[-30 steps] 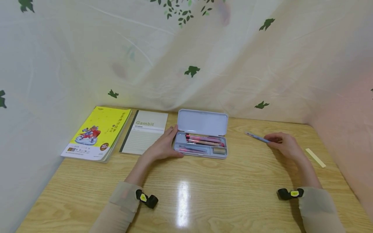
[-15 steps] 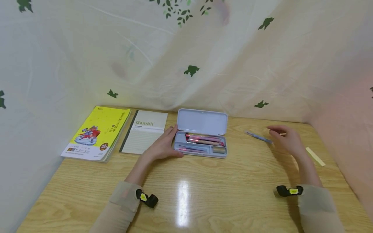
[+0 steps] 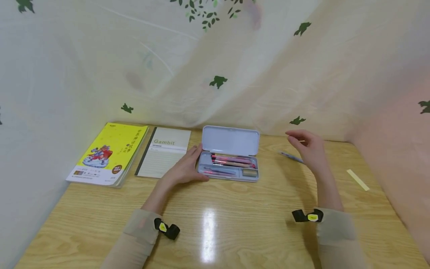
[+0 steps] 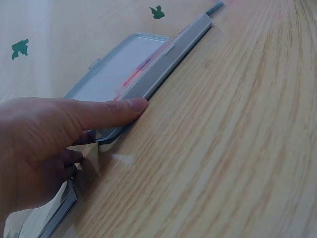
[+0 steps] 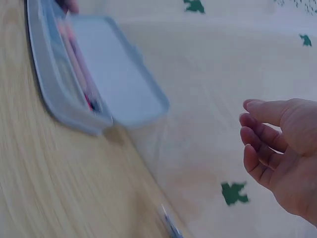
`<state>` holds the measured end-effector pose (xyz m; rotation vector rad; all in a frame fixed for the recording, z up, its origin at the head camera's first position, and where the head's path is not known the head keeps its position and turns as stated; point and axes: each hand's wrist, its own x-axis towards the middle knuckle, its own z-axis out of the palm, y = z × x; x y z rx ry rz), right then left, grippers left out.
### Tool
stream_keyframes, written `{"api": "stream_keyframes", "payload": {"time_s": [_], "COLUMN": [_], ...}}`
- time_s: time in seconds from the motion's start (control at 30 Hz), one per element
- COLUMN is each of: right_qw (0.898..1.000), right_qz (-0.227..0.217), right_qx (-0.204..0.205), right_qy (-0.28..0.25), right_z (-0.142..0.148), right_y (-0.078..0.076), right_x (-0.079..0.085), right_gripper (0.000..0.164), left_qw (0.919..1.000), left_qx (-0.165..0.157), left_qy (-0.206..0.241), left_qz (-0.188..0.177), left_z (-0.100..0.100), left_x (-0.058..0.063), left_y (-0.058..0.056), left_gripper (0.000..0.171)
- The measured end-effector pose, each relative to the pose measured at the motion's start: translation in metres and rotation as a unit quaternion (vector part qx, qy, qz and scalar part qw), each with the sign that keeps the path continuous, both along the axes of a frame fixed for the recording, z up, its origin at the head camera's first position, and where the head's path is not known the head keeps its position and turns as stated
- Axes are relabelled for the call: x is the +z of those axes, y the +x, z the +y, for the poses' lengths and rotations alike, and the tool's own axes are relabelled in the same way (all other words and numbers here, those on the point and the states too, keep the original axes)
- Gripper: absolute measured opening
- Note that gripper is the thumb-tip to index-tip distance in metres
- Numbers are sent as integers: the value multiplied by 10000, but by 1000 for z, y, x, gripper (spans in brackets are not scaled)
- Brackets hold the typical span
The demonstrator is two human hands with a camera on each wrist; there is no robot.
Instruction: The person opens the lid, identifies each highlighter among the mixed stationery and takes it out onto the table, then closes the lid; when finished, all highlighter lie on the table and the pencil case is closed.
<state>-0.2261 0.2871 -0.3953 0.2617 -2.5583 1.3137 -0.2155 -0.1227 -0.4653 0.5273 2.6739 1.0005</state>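
A light-blue pencil case lies with its lid raised in the head view. Pink and red pens fill its back compartment; a slim pink pen and a brownish block lie at the front. My left hand holds the case's left end, thumb along the front and fingers at the back, partly hidden. Above the table to the right, my right hand holds nothing, its fingers loosely curled. Behind and below it, a blue pen lies on the table, partly covered.
A white Gambit notebook is left of the case, beside a yellow book. A pale yellow strip lies at the right. Printed fabric hangs behind the wooden table.
My right hand has let go of the blue pen, risen and moved left, away from it. The pen stays on the table. My left hand keeps its place at the case.
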Motion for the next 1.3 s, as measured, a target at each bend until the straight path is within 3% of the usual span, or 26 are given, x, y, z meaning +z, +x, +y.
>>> {"api": "stream_keyframes", "payload": {"time_s": [0.23, 0.53, 0.7, 0.97, 1.3], "right_qw": [9975, 9948, 9938, 9882, 9769], "right_qz": [134, 38, -135, -832, -1113], "right_qx": [493, 833, 1016, 1243, 1664], "right_qy": [-488, -586, -430, 321, 752], "right_z": [-48, -77, -82, -81, -86], "right_y": [-2, -7, -5, -6, -3], "right_x": [10, 1, -8, -21, -29], "right_gripper": [28, 26, 24, 27, 29], "left_qw": [10000, 10000, 10000, 10000, 10000], "left_qx": [-21, 23, 12, 31, 3], "left_qy": [6, -2, 36, 76, 31], "left_qz": [31, -5, 1, -30, -20], "left_z": [0, -3, -3, 2, 0], "left_x": [1, 2, -1, -3, -1], "left_y": [-1, -2, -1, 1, 0], "left_gripper": [127, 127, 127, 127, 127]}}
